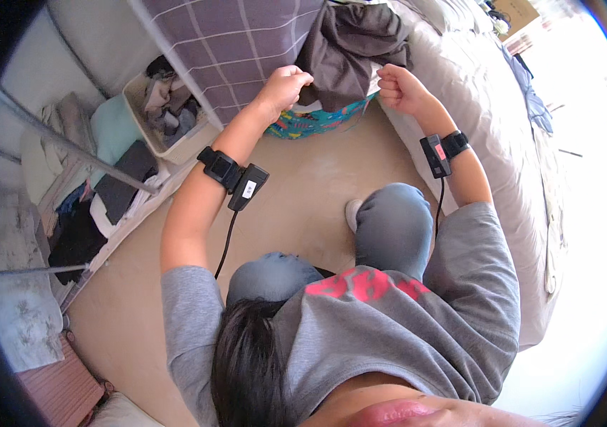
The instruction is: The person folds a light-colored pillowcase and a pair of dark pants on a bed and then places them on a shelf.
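A dark grey-brown cloth (343, 58) lies bunched over the top of a teal container with a colourful pattern (319, 124) and a white inside. My left hand (284, 88), fingers curled, is at the container's left side, its fingertips against or close beside the cloth's left edge. On the other side, my right hand (400, 89) has its fingers folded by the white part, just right of the cloth. Whether either hand grips the cloth or the container's rim cannot be made out. Each forearm wears a black strapped device with a cable.
A checked purple-grey fabric surface (228, 48) rises behind my left hand. To the right stretches a bed with a pale cover (474, 101). Shelving at left holds folded textiles and a cream basket (183, 152) of clothes. My knees are bent above the beige floor (303, 187).
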Demonstrator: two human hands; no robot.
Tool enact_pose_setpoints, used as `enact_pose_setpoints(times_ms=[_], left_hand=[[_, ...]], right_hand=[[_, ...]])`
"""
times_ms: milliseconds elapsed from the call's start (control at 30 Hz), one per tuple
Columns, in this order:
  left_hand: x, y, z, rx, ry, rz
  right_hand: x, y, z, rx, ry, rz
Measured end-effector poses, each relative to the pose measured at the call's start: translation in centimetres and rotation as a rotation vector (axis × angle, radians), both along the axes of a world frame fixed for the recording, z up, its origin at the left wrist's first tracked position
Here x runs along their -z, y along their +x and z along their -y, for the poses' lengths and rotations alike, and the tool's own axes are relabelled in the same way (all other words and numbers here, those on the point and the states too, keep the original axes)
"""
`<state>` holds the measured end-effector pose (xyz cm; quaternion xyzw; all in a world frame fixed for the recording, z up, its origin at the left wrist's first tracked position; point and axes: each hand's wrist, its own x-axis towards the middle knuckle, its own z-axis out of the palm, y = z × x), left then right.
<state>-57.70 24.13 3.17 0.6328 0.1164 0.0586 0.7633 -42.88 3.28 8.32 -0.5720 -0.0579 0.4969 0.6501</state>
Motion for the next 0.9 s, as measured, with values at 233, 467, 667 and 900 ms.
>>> enact_pose_setpoints(times_ms=[233,467,667,900], left_hand=[[0.4,6.3,1.0,-0.448,0.598,-0.059],[2.4,10.3,-2.4,-0.631,0.585,-0.183],[-1.1,13.6,1.8,-0.891,0.643,-0.293],[-1.4,14.3,3.8,-0.977,0.574,-0.24]], right_hand=[[-0.6,8.5,2.2,-0.05,-0.045,0.204],[-1.5,13.8,-2.2,0.175,-0.497,0.668],[2.9,20.5,-3.0,0.15,-0.51,0.783],[2.7,20.9,-2.0,0.159,-0.268,0.7]])
